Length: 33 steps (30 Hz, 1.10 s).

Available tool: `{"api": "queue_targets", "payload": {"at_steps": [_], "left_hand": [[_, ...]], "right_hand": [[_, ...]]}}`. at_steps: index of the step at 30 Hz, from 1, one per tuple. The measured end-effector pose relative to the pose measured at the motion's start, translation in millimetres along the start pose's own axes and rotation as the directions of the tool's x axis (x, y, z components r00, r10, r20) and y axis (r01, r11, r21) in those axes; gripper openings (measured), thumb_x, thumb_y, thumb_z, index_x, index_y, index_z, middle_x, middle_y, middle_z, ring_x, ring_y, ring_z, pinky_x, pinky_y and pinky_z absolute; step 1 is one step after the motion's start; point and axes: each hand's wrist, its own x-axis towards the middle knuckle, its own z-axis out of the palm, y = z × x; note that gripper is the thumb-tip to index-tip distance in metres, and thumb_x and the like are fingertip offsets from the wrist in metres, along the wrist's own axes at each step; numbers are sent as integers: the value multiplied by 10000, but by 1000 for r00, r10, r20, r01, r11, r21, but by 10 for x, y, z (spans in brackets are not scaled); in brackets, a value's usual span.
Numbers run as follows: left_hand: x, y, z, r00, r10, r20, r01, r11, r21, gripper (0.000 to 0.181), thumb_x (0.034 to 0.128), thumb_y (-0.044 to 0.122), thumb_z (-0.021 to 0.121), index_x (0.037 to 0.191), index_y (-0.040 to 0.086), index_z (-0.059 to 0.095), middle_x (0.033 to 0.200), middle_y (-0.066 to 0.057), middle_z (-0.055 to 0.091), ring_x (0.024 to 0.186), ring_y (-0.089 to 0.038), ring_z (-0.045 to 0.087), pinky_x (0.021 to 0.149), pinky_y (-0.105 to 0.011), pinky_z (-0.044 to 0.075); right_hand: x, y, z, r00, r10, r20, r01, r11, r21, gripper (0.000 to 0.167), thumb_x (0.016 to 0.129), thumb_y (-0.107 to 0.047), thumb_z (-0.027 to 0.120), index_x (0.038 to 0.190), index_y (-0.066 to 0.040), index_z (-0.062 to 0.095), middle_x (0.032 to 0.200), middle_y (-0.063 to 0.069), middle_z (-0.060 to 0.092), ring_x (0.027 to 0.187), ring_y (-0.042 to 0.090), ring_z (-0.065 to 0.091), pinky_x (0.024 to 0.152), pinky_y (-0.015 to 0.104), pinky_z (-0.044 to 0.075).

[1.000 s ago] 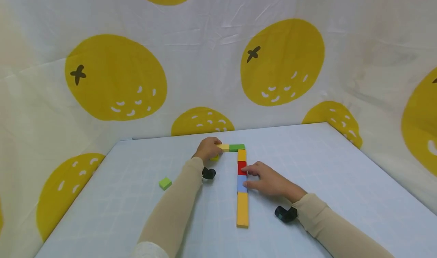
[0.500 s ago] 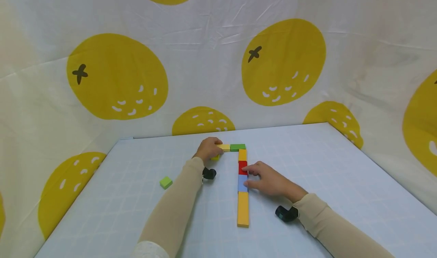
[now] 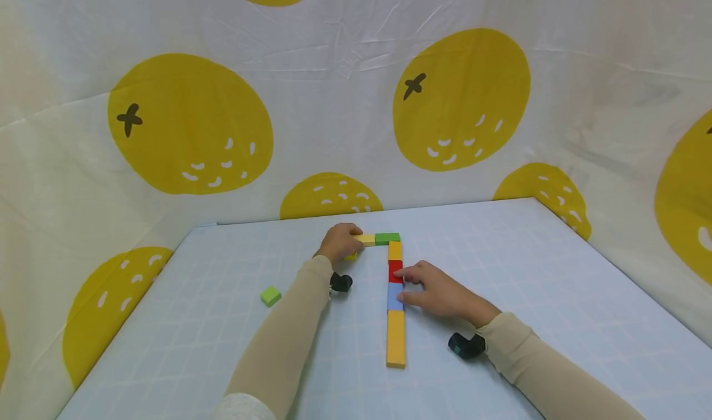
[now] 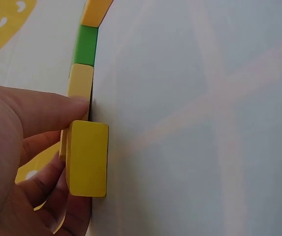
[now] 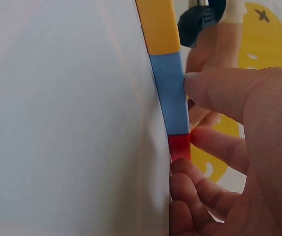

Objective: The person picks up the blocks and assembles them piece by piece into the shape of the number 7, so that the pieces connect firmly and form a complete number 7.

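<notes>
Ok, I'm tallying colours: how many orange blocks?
2 visible: long orange block, nearest the person; short orange block, beyond the red block. The left hand may hide more.

Pale blue tabletop [image 3: 528, 265] under an L-shaped row of blocks [image 3: 392, 295], a yellow block [image 4: 88, 160] and a lime-green block [image 3: 270, 296]

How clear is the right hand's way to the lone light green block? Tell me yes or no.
Probably no, not directly: the left forearm lies between the right hand and the light green block, though going over it might work.
</notes>
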Motion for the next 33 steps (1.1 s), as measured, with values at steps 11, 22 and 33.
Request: {"api": "queue_targets", "payload": {"at_steps": [11,22,33], "left_hand": [[-5,2,4,1000,-6,4,6,1000,8,348,903,195,740,1244,144,693,1229,-45,623,1042,-267,525,1004,-441,455],[-25,6,16,999,20,-25,-20,1000,14,332,911,193,731,1239,152,699,1257,-43,622,1067,-258,523,1028,-444,442],[-23,3,44,999,17,-31,-16,999,31,328,912,201,729,1237,169,708,1280,-44,620,1088,-257,520,1032,-446,444]], "right_hand": [[5,-2,2,1000,8,0,-8,1000,16,504,881,-409,767,1351,-290,631,1169,-47,545,1085,145,517,940,379,513],[1,8,-6,1000,-8,-3,8,1000,12,502,887,-410,759,1359,-297,629,1175,-42,546,1083,148,521,957,380,503],[-7,27,-1,1000,-27,0,27,1000,8,513,892,-419,753,1367,-275,625,1164,-38,546,1071,154,518,944,381,503]]}}
